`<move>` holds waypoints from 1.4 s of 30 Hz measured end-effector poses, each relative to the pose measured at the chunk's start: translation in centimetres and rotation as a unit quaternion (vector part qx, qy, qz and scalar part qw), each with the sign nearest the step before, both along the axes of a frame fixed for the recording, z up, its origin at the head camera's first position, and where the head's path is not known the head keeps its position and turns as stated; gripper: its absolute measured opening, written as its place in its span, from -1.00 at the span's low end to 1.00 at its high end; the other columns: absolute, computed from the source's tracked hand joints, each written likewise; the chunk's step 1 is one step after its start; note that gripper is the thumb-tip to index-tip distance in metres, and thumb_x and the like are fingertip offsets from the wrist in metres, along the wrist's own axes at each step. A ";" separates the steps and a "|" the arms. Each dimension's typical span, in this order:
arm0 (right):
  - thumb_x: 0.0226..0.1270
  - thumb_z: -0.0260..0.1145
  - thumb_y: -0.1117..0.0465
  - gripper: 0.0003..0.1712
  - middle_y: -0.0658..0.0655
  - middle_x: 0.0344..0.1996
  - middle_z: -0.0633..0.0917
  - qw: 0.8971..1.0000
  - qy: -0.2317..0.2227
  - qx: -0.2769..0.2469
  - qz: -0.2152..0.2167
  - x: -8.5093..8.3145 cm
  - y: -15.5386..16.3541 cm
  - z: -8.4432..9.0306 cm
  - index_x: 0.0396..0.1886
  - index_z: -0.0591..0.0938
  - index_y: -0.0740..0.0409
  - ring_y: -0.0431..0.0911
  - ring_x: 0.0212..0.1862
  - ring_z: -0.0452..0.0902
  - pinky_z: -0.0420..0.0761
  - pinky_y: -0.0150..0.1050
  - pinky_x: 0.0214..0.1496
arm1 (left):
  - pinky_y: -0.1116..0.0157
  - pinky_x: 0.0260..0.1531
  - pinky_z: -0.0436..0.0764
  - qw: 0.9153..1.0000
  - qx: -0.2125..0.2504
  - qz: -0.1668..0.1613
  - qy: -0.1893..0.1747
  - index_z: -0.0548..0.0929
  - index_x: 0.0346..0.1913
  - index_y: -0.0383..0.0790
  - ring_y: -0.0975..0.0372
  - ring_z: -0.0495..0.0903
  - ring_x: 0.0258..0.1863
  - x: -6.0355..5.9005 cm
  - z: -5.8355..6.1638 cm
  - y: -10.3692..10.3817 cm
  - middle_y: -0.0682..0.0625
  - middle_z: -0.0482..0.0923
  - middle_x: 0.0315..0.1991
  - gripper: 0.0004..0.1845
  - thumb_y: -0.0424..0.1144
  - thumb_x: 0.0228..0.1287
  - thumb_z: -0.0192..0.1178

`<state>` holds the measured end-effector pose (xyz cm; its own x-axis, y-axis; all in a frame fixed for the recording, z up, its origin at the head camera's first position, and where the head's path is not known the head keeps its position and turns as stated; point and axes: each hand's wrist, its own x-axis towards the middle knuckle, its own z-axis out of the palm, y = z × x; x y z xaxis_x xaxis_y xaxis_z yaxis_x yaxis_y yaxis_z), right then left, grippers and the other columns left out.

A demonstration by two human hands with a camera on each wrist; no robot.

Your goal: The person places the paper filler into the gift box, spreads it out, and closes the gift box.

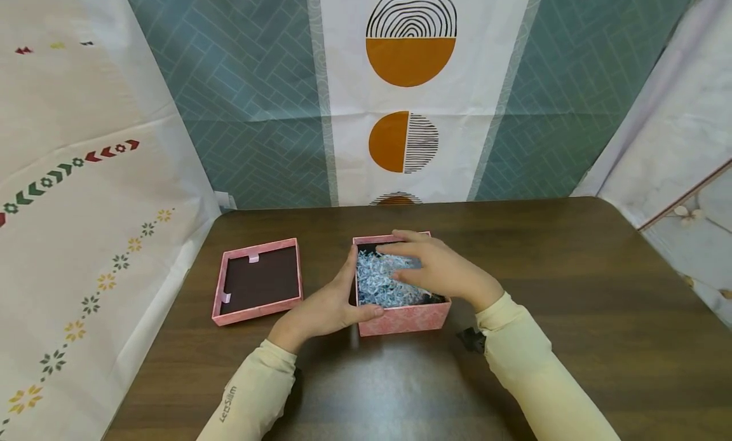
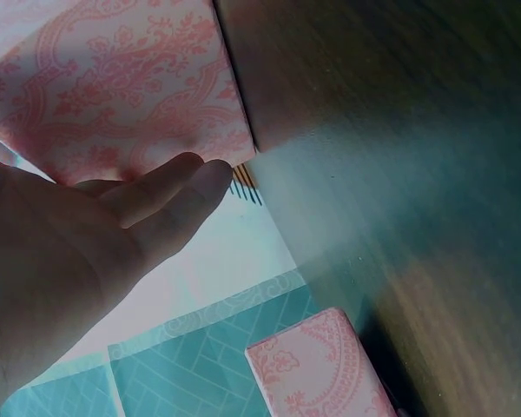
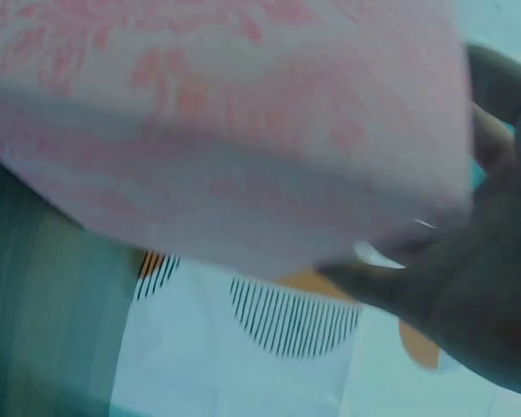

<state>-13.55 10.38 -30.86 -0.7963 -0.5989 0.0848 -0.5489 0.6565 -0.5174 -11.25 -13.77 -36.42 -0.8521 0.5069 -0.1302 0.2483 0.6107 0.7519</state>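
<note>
A pink patterned box stands open on the dark wooden table, filled with blue-white shredded paper. My left hand holds the box's left wall, thumb on its front corner; the left wrist view shows its fingers lying straight along the pink side. My right hand lies flat over the paper filling, fingers straight and spread, reaching to the far rim. The right wrist view shows the blurred pink wall close up and the hand in shadow.
The box's pink lid lies upside down to the left, dark inside, also seen as the pink lid in the left wrist view. Patterned cloth backdrops enclose the table at back and sides. A small black object sits by my right sleeve.
</note>
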 end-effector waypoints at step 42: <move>0.04 0.30 0.43 -0.75 -0.15 -0.69 0.43 0.987 -0.019 0.118 -0.107 0.5 16.4 -7.0 -0.60 0.51 0.00 -0.17 -0.54 0.32 0.35 -0.21 -0.44 | 0.11 0.24 0.19 1.000 0.004 0.009 0.010 -0.59 0.41 0.24 0.12 0.02 0.39 0.2 0.2 0.7 0.21 -0.44 0.47 0.29 0.39 -0.04 0.23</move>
